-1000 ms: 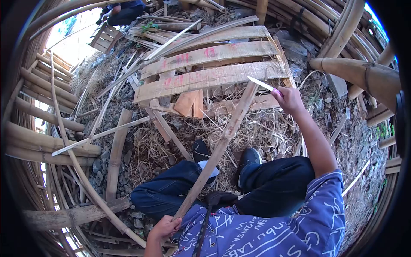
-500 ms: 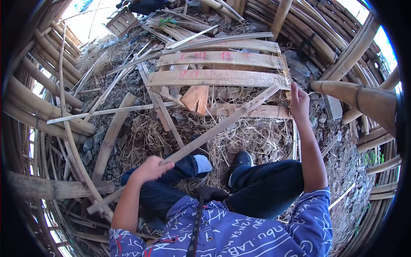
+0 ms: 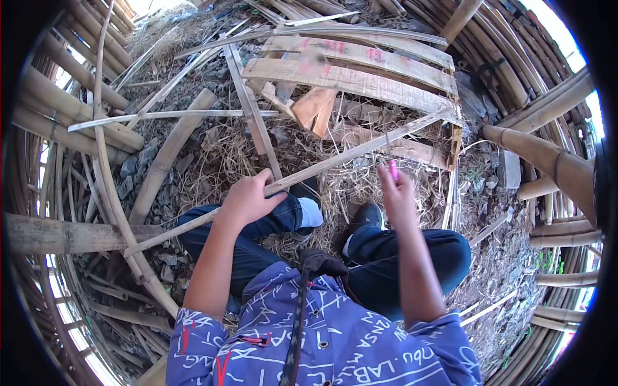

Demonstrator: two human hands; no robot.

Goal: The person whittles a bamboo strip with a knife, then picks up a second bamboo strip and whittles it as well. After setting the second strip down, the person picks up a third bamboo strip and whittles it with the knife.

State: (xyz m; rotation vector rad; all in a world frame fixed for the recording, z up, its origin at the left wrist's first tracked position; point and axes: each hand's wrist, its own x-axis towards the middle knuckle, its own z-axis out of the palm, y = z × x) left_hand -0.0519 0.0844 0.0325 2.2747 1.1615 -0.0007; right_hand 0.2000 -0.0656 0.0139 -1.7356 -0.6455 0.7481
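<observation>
A long, narrow wooden strip (image 3: 335, 163) slants from the lower left up to the slatted wooden crate (image 3: 360, 80), where its far end rests at the corner. My left hand (image 3: 248, 201) is closed around the strip near its middle, above my bent knee. Just below the strip, my right hand (image 3: 400, 196) is closed in a pinch on a small pink object (image 3: 393, 168); motion blur hides its exact kind. Red marks show on the crate's pale slats. A split wood block (image 3: 315, 110) lies against the crate's near side.
Bamboo pole walls (image 3: 48, 96) stand to the left, and a thick bamboo pole (image 3: 541, 151) juts in from the right. Loose wood strips (image 3: 174, 114) and a broad bamboo piece (image 3: 170, 157) lie over dry straw and stones. A grey block (image 3: 508, 169) sits at right.
My right hand has left the crate's corner, moved left and nearer to me, and now shows the pink object. My left hand has shifted up and right along with the strip.
</observation>
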